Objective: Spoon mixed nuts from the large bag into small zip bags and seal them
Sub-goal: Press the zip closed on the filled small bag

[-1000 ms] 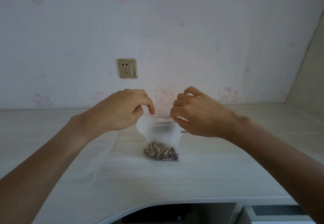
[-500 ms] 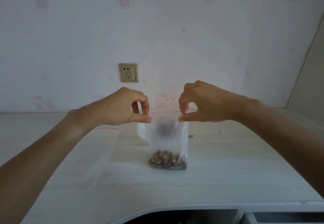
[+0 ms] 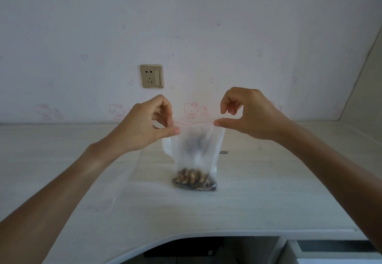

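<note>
Upright above a pale table [image 3: 268,191], a small clear zip bag [image 3: 198,150] is held by its red-lined top edge. Its left corner is pinched between thumb and forefinger of the left hand [image 3: 151,123], its right corner likewise by the right hand [image 3: 246,115]. Mixed nuts [image 3: 194,179] are gathered at its bottom, close to the tabletop. A wall socket [image 3: 152,76] is seen behind.

Both forearms are being cut off by the lower frame edges. A small metallic object [image 3: 223,152] is being largely hidden behind the small zip bag [image 3: 198,150], its identity unreadable.
</note>
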Demonstrator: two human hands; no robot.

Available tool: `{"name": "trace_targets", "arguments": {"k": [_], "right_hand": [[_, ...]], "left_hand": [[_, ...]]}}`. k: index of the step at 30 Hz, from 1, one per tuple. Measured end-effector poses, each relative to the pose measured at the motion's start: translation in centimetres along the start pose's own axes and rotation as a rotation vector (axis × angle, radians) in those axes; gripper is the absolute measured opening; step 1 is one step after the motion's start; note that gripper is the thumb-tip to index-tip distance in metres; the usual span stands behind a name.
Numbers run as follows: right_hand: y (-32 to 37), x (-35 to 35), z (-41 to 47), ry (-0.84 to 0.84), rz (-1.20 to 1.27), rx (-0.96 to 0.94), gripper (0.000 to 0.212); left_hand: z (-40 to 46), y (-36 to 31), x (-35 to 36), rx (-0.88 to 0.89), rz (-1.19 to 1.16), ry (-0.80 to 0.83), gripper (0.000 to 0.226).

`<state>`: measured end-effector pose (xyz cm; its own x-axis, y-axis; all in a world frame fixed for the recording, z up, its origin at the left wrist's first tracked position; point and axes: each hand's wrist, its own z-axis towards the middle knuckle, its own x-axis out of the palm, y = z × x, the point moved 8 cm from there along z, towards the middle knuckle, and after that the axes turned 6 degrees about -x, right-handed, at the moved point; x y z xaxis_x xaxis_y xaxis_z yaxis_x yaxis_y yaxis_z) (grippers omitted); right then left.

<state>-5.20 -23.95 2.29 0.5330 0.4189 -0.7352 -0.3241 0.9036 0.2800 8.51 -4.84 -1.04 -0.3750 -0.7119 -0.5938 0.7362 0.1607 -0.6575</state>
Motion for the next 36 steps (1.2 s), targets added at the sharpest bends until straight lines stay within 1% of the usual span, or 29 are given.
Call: {"name": "trace_targets", "arguments": {"k": [3,5,7,10,11,12,14,15,17,19,22,23,24,26,30,31,33,34,36], "right_hand": [[-1.9,0.4,-1.4,-0.081,0.150,0.148,0.034],[-3.0,1.6,-2.5,-0.090,0.240,0.234,0.042],[-3.9,2.9,-3.7,-0.104,0.331,0.304,0.054],[-5.2,5.1,-5.5,-0.134,0.485,0.438,0.075],[-5.5,6.0,-6.0,-0.136,0.542,0.482,0.080],[-5.6,6.9,-6.5,-0.135,0.613,0.519,0.081],[-5.7,9.1,-7.5,-0.113,0.753,0.572,0.077],[-5.5,10.2,-7.9,-0.084,0.798,0.596,0.074],[-4.9,12.1,-8.7,-0.019,0.847,0.628,0.064],[-4.3,13.3,-9.2,0.027,0.849,0.628,0.046],[-3.9,14.1,-9.5,0.019,0.809,0.640,0.021],[-3.8,14.1,-9.5,-0.002,0.805,0.658,0.016],[-3.8,14.0,-9.6,-0.024,0.809,0.671,0.016],[-3.8,13.4,-9.6,-0.080,0.822,0.680,0.020],[-4.9,11.1,-10.0,-0.199,0.836,0.723,0.026],[-5.9,9.9,-10.5,-0.250,0.835,0.742,0.027],[-7.7,8.2,-11.2,-0.331,0.844,0.776,0.030],[-8.8,7.2,-11.7,-0.385,0.839,0.800,0.030],[-11.7,4.9,-12.5,-0.521,0.822,0.839,0.027]], "left_hand": [[-1.0,2.3,0.7,-0.131,-0.141,-0.010,0.065],[-1.8,3.8,1.5,-0.208,-0.213,0.010,0.072],[-2.7,5.1,2.8,-0.268,-0.274,0.081,0.069],[-4.2,6.0,6.0,-0.307,-0.314,0.260,0.052],[-4.7,6.2,7.1,-0.314,-0.327,0.293,0.046],[-5.1,6.4,7.9,-0.325,-0.353,0.291,0.037],[-5.4,6.8,8.8,-0.351,-0.405,0.216,0.015],[-5.5,7.0,9.1,-0.356,-0.425,0.175,0.012],[-5.6,7.3,9.3,-0.374,-0.478,0.113,0.019],[-5.6,7.6,9.5,-0.402,-0.542,0.065,0.025],[-5.6,7.4,10.0,-0.417,-0.607,0.034,0.030],[-5.5,7.4,10.1,-0.426,-0.640,0.008,0.031],[-5.5,7.4,10.1,-0.446,-0.681,-0.027,0.032],[-5.2,7.0,10.0,-0.448,-0.720,-0.062,0.030],[-4.7,6.5,10.3,-0.351,-0.642,-0.076,0.033],[-4.3,6.3,11.0,-0.313,-0.607,-0.068,0.029],[-4.5,6.6,12.1,-0.239,-0.401,-0.019,0.017],[-4.8,6.8,13.0,-0.195,-0.272,0.036,0.014],[-5.5,6.8,15.0,-0.085,-0.090,0.149,0.017]]}}
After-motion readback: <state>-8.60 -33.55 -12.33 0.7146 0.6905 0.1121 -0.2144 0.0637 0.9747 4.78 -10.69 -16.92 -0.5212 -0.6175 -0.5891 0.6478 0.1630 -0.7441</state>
